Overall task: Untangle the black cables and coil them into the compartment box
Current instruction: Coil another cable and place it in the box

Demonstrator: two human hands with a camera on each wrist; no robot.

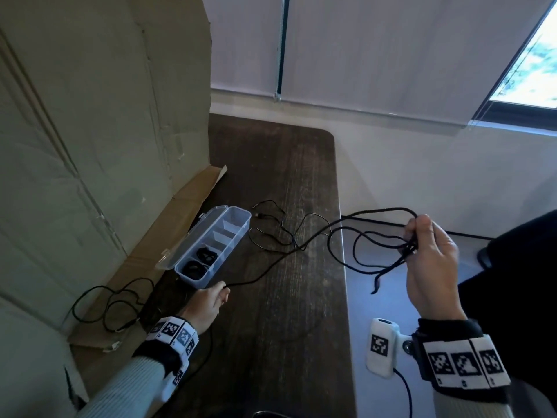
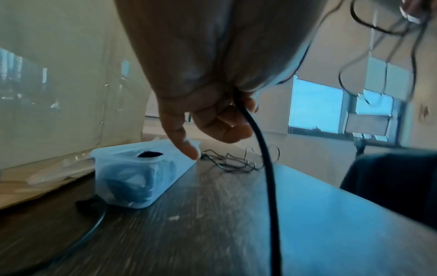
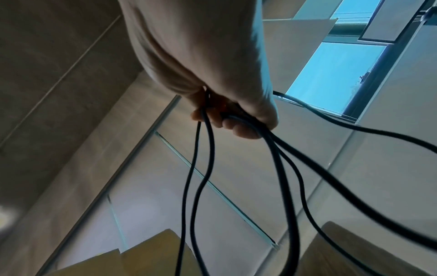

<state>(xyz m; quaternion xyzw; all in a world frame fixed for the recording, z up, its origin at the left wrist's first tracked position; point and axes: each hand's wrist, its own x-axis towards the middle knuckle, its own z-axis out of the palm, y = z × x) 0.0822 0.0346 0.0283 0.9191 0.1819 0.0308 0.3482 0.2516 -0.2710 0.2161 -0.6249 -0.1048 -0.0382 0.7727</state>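
A clear plastic compartment box (image 1: 232, 220) lies open on the dark wooden table (image 1: 271, 342), with coiled black cables in its two nearest compartments (image 1: 199, 262). My right hand (image 1: 428, 263) is raised at the right and grips several loops of a black cable (image 1: 358, 251), seen close in the right wrist view (image 3: 272, 149). That cable runs left and down to my left hand (image 1: 208, 303), which pinches it just in front of the box (image 2: 125, 171). In the left wrist view the cable (image 2: 267, 168) hangs from my curled fingers (image 2: 222, 123). A thinner black cable (image 1: 280, 227) lies loose beside the box.
A large cardboard sheet (image 1: 90, 131) stands along the left, its flap lying on the table. Another black cable (image 1: 108, 306) lies looped on that flap. A grey surface (image 1: 391, 312) adjoins the table at the right. A white camera unit (image 1: 381, 346) sits by my right wrist.
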